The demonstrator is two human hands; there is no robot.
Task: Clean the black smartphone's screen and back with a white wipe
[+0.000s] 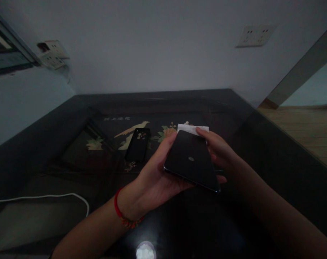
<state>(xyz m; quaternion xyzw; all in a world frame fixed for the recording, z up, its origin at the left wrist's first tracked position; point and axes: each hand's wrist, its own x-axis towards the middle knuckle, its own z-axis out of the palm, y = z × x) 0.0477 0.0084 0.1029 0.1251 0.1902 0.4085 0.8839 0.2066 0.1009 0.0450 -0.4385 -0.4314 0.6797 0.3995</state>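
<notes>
A black smartphone (192, 169) lies tilted in my left hand (152, 187), whose thumb runs along one long edge while the fingers pass underneath. Its upward face is dark, with a small pale oval mark. At the phone's far end, my right hand (220, 145) pinches a piece of white tissue or paper (185, 127) between thumb and fingers. Part of that white piece is hidden behind the phone. On the table, left of the phone, rests a black phone case (138, 147) with several round camera holes near its top.
The dark glossy table (98, 99) bears a bird-and-flower picture and reaches the wall. A white cable (47, 196) lies at the left. Wall sockets (254, 35) are at the right, and more sockets (54, 54) at the left. Wooden floor (295, 126) shows beyond the right edge.
</notes>
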